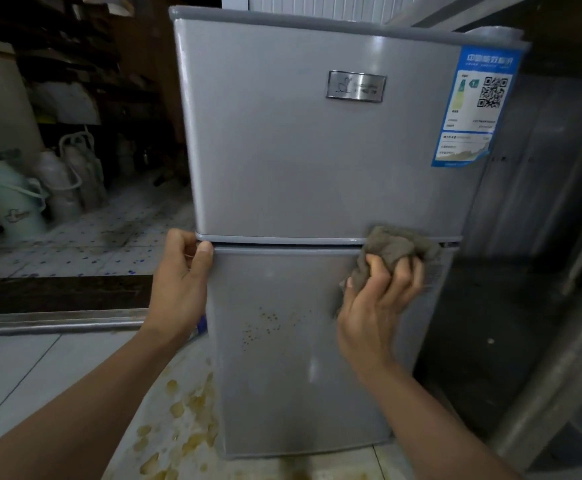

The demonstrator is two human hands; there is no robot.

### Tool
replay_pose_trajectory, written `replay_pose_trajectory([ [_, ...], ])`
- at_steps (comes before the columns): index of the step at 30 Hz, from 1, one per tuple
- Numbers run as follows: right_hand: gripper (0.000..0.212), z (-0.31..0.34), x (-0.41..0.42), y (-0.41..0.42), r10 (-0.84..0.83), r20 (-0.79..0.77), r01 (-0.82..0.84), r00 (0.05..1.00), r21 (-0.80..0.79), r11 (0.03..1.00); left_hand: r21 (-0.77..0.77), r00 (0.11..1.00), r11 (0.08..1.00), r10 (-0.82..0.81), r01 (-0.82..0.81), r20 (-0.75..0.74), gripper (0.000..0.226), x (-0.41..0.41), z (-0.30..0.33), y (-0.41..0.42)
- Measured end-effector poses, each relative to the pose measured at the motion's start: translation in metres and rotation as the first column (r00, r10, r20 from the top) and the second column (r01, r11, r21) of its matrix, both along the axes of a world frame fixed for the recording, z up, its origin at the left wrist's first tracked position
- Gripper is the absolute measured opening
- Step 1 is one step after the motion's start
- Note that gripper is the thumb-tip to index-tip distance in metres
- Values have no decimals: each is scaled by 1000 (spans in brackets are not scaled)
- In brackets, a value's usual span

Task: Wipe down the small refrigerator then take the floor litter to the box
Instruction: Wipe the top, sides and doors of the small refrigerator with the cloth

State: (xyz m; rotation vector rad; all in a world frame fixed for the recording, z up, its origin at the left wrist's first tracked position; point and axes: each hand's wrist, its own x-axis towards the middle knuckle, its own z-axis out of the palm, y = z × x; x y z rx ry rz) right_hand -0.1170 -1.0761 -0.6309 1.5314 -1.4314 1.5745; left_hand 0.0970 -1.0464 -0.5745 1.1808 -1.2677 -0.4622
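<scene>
Two bare forearms reach up from the bottom edge toward a small grey refrigerator (317, 161) standing on a pale tiled floor (16, 368). Its left hand (178, 289) grips the left edge at the seam between the two doors, thumb pressed on the front, fingers curled around the side. Right hand (376, 306) is closed around a bunched grey cloth (397, 247), pressing it against the seam near the right edge. Upper door carries a silver badge (356, 86) and a blue label (473, 105); lower door shows brown speckled spots (265, 323). Yellowish stains (185, 417) mark the floor at its base
</scene>
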Motion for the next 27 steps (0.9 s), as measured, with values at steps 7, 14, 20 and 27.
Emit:
replay_pose_trajectory([
  [7, 43, 3, 86, 12, 62, -369, -82, 927, -39, 996, 39, 995, 995, -93, 91, 32, 18, 15, 2, 8],
  [14, 49, 11, 31, 7, -17, -629, -19, 777, -50, 999, 89, 982, 980, -171, 178, -79, 23, 48, -20, 23],
  [20, 47, 26, 88, 4, 20, -676, -96, 736, -74, 993, 84, 987, 986, -135, 142, -87, 22, 62, -35, 20],
  [27, 22, 46, 128, -8, 4, -839, -143, 545, -88, 986, 100, 996, 994, -37, 45, -82, 21, 72, -46, 13],
])
